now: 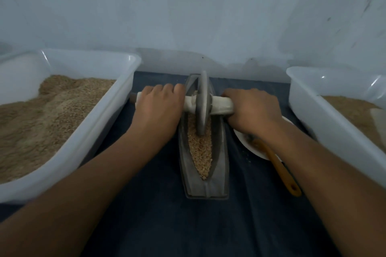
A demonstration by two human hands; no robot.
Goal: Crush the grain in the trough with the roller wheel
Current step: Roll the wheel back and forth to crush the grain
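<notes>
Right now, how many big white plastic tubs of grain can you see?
2. One big white plastic tub sits left of the grey metal trough, heaped with grain; the other tub sits at the right, partly cut off. More may lie outside the view.

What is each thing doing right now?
Grey metal roller wheel: upright in the trough, far half.
Boat-shaped grey trough: holds grain.
Left hand: grips the cloth-wrapped axle.
Right hand: grips the axle.
Left white plastic tub: part full.
Orange-handled brush: on a plate.

Grey roller wheel [202,102] upright in grain-filled [200,148] trough [205,185]
</notes>
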